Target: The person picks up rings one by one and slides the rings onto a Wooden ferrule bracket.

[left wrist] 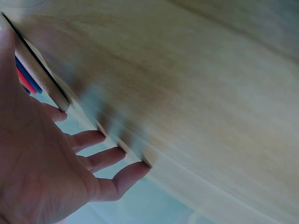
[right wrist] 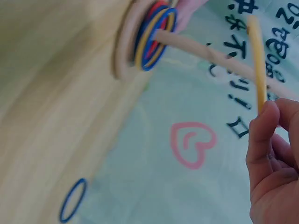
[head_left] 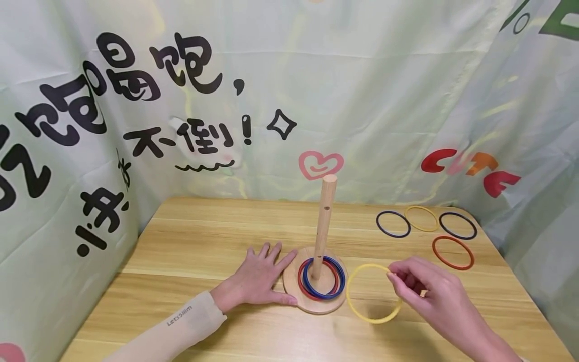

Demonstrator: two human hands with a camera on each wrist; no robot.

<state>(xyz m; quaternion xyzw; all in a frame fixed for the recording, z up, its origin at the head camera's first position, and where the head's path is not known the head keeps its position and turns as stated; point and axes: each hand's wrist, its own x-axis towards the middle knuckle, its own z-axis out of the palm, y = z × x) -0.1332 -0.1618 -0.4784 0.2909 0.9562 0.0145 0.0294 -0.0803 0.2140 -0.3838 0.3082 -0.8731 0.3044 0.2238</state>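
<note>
A wooden peg [head_left: 325, 226] stands on a round wooden base [head_left: 314, 301] near the table's middle. Red and blue rings [head_left: 322, 277] lie stacked around the peg on the base [right wrist: 122, 46]. My left hand [head_left: 261, 274] lies flat on the table with straight fingers [left wrist: 100, 158], its thumb and index finger against the base's left edge. My right hand [head_left: 422, 289] pinches a yellow ring [head_left: 373, 293] at its right side, just right of the base and low over the table. In the right wrist view the yellow ring [right wrist: 257, 60] shows edge-on above my thumb.
Several loose rings lie at the table's back right: two dark blue [head_left: 393, 223] [head_left: 458, 225], one yellow [head_left: 421, 218], one red [head_left: 453, 252]. A printed fabric backdrop [head_left: 289, 100] closes in the table on three sides. The wooden table [head_left: 190, 241] stretches left.
</note>
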